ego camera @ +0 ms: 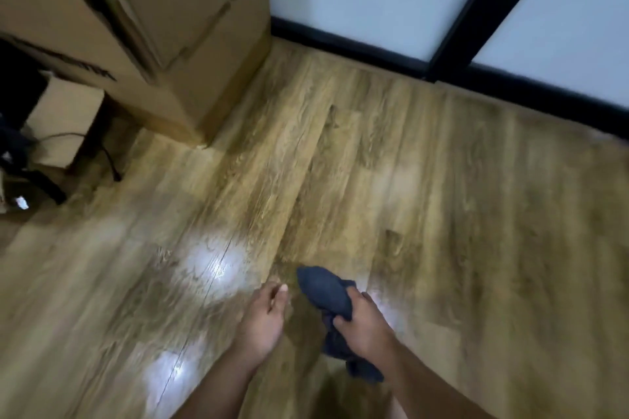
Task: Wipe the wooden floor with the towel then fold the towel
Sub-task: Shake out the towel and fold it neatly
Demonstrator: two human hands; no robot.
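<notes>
A dark blue towel (326,289) is bunched up in my right hand (366,326), which grips it above the wooden floor (340,163); one end sticks out ahead of the fist and another hangs down below the wrist. My left hand (263,320) hovers just left of the towel with loosely curled fingers and holds nothing. The floor planks are brown with bright light reflections near my hands. The whole view is blurred by motion.
Stacked cardboard boxes (163,27) stand at the upper left. Black cables (109,156) and dark clutter lie at the left edge. A white wall with a black frame (456,20) and black skirting bounds the floor at the back right.
</notes>
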